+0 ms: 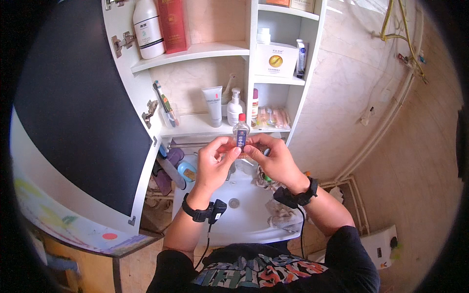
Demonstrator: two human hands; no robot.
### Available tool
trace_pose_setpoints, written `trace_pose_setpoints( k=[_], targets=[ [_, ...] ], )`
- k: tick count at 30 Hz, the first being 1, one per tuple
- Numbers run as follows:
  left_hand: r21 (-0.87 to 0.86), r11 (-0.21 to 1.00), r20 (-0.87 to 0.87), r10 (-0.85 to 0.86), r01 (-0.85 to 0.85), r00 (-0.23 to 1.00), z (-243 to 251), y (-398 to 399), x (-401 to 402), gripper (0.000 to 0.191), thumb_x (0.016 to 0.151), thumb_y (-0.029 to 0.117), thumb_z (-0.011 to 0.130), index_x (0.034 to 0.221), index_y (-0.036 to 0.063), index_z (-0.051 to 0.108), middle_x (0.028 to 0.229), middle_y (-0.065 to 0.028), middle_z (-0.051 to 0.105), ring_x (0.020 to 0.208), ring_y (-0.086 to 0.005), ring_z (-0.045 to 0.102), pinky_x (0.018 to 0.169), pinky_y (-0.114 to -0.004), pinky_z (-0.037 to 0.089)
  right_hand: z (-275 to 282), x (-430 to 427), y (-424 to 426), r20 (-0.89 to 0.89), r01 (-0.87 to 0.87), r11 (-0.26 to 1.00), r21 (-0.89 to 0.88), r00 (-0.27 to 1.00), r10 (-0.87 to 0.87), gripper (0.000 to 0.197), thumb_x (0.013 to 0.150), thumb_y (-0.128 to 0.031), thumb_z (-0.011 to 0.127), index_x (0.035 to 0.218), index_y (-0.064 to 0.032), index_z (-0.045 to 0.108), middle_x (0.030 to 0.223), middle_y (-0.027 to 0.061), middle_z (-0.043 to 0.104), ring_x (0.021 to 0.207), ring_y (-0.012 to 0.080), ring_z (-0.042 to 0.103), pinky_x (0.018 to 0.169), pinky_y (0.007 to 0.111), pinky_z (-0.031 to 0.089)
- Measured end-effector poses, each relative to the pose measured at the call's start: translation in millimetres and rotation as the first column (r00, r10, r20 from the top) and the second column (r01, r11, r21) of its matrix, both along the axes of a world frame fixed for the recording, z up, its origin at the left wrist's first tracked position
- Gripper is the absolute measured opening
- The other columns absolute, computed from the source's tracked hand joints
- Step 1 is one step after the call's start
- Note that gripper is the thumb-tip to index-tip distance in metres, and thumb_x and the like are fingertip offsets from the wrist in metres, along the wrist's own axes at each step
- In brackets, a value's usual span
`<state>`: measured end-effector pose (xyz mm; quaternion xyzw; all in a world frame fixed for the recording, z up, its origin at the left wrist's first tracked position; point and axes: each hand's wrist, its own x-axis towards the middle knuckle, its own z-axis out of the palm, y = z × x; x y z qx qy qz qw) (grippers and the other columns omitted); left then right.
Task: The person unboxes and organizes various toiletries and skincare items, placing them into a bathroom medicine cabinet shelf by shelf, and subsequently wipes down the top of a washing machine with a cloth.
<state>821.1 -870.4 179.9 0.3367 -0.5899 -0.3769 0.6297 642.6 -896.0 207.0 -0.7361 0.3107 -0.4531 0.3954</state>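
Note:
A small clear glass bottle (241, 132) with a red cap and a dark blue label bearing writing is held upright above the back of the washbasin. Reddish liquid shows in its lower part. My left hand (220, 155) grips it from the left, thumb at the label's lower edge. From the other side my right hand (269, 154) pinches it in the same way, so both hands hide its lower sides. Just behind the red cap is the bottom shelf (190, 122) of a white wall cabinet, with a squeeze tube (213, 106) and a white pump bottle (235, 108).
An open mirrored cabinet door (84, 99) stands at the left. Below the hands lies the white washbasin (220, 227), with a grey cloth (284, 216) over its right rim. A blue soap dish (187, 171) sits at its left. Toothbrushes (165, 102) and a white box (276, 60) occupy the shelves.

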Motion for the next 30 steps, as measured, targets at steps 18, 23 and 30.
trace_pose_setpoints(
  k=[18, 23, 30],
  targets=[
    [-0.276, 0.960, 0.269, 0.039, 0.038, 0.962, 89, -43, -18, 0.028, 0.086, -0.001, 0.069, 0.111, -0.0035, 0.057, 0.097, -0.0071, 0.066, 0.091, -0.0120, 0.065, 0.081, -0.027, 0.053, 65, -23, -23, -0.062, 0.186, 0.939, -0.290, 0.975, -0.212, 0.019, 0.092, -0.014, 0.068, 0.102, 0.0024, 0.065, 0.089, 0.0100, 0.068, 0.077, 0.0138, 0.060, 0.072, 0.029, 0.050],
    [-0.368, 0.923, 0.277, -0.007, 0.112, 0.961, 124, -65, -21, 0.025, 0.084, -0.005, 0.070, 0.107, -0.0046, 0.058, 0.090, -0.0074, 0.069, 0.083, -0.0106, 0.065, 0.076, -0.027, 0.054, 99, -27, -33, -0.006, 0.254, 0.889, -0.380, 0.961, -0.277, 0.020, 0.089, -0.014, 0.071, 0.099, 0.0030, 0.067, 0.085, 0.0172, 0.069, 0.073, 0.0240, 0.066, 0.068, 0.034, 0.052],
    [-0.544, 0.838, 0.458, 0.257, 0.039, 0.851, 193, -80, -21, 0.034, 0.085, 0.004, 0.071, 0.115, -0.0011, 0.056, 0.096, -0.0084, 0.067, 0.089, -0.0168, 0.064, 0.081, -0.029, 0.052, 173, -43, -47, -0.058, 0.316, 0.799, -0.512, 0.915, -0.399, 0.021, 0.088, -0.016, 0.068, 0.097, 0.0027, 0.071, 0.086, 0.0208, 0.070, 0.074, 0.0277, 0.067, 0.072, 0.035, 0.052]
  ],
)
